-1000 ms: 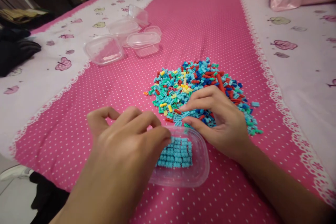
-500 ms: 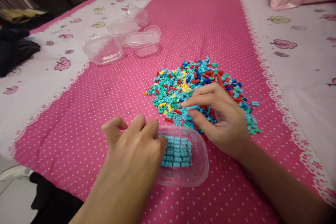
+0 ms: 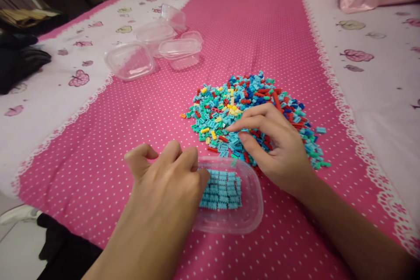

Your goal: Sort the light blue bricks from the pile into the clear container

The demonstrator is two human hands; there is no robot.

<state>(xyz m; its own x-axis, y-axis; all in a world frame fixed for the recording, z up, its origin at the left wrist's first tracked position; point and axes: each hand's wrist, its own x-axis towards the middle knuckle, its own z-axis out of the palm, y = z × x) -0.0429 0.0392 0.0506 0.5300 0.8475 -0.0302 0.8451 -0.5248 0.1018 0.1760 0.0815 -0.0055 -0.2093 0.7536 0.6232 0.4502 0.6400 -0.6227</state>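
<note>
Many light-blue bricks [image 3: 225, 190] are lying in close rows inside a clear tray [image 3: 257, 194], just to the right of the left hand [image 3: 167, 175]. The tray's long axis is running from left to right; the left hand is covering its left end, being nearer to these bricks than the right hand [image 3: 278, 148]. The left fingers are curling downward and their tips are hiding, so I cannot tell whether they are gripping a brick. Beyond the tray, the right hand is hovering over the pile [image 3: 215, 105], thumb and forefinger standing half apart, no piece showing between them. The pile is mixing small, studded, plastic-looking pieces. The smooth, round-cornered tray is letting the dotted pink sheet [image 3: 98, 170] show through. Farther left, transparent tubs [image 3: 131, 61] are resting together.
</note>
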